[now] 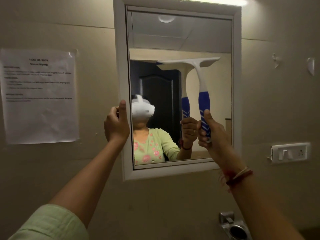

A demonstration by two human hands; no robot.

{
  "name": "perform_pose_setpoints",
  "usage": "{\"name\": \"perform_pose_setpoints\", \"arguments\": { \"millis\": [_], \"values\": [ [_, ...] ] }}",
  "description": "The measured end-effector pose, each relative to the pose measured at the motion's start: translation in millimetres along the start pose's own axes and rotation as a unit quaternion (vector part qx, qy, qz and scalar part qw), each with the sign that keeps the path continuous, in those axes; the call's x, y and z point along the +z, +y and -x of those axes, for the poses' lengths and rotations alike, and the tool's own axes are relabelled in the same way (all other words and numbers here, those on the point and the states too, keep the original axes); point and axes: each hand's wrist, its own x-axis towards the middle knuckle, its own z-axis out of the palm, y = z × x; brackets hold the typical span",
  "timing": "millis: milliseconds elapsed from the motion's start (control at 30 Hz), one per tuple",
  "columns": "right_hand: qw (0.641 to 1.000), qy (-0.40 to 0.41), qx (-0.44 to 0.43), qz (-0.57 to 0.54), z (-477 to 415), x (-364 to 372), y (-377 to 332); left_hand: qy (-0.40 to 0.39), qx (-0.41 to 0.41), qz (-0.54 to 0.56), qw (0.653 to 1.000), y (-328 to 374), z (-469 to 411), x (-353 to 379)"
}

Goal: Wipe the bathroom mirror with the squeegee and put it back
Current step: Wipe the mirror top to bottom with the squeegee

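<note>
Head view: the right hand holds the squeegee upright, its grip clamped round the blue lower handle with the thumb pressed along it. The white blade runs nearly level across the middle of the mirror, meeting its own reflection in the glass. The left hand has its grip clamped on the mirror's white left frame edge, thumb pointing up. A printed sheet is stuck on the wall to the left, a switch plate to the right.
</note>
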Motion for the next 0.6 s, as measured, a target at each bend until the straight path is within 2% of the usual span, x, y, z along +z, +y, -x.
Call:
{"name": "perform_pose_setpoints", "arguments": {
  "millis": [100, 333, 600],
  "values": [
    [0.999, 0.018, -0.013, 0.027, 6.1, -1.9, 12.4, -0.005, -0.002, 0.005, 1.0, 0.4, 1.3, 0.1],
    [0.999, 0.048, -0.018, 0.011, 24.6, 5.6, 51.6, -0.001, -0.011, 0.003, 1.0, -0.1, -0.4, 0.3],
    [0.997, 0.076, 0.011, 0.019, 45.8, -3.5, 75.2, -0.003, -0.011, 0.001, 1.0, -1.4, -1.4, 0.8]
  ]
}}
